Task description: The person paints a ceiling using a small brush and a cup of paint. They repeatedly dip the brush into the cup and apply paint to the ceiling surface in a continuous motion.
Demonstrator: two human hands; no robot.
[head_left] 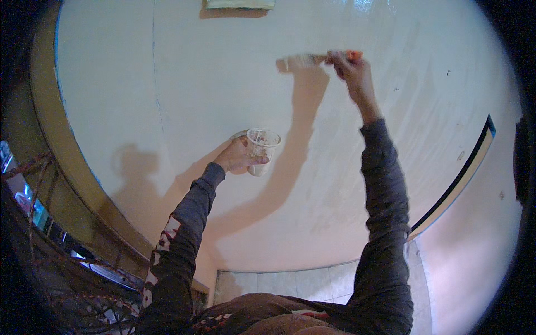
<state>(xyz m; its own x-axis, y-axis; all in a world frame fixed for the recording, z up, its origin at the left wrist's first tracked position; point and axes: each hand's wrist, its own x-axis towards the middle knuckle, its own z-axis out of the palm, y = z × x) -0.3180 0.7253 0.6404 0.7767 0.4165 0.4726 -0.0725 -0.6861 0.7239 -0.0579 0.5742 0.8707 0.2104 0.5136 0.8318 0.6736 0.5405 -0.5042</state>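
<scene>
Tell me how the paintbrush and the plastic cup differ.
The paintbrush is long and part orange; the plastic cup is round and translucent. The paintbrush is held sideways in the right hand, the plastic cup roughly upright in the left hand. Both are held before the pale wall.

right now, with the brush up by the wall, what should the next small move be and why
Probably draw the brush lightly across the wall: the right hand grips it with the bristles pointing left, at or near the surface, though blur hides whether they touch. The left hand holds the clear cup lower down, out of the way.
</scene>
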